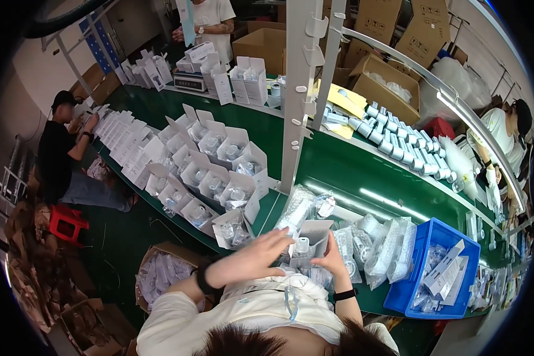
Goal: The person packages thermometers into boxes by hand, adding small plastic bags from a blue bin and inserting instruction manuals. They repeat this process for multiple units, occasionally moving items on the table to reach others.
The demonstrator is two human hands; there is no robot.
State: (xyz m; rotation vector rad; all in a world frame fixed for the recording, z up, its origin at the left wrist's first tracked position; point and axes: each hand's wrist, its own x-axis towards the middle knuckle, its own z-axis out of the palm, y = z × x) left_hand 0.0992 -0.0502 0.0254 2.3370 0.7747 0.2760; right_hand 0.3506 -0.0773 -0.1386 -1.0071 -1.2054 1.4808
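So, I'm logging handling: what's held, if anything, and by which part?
The right grip holds an open box by its right side; the left grip is open beside it, contact unclear.

Free lane: bare green tabletop [350,169] beyond right hand [334,258] and bubble-wrapped packages [385,255]. Obstacles: grey post [297,107] ahead, open white boxes [216,173] leftward, blue bin [402,296] rightward.

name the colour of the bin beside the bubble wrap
The bin is blue, best in the head view.
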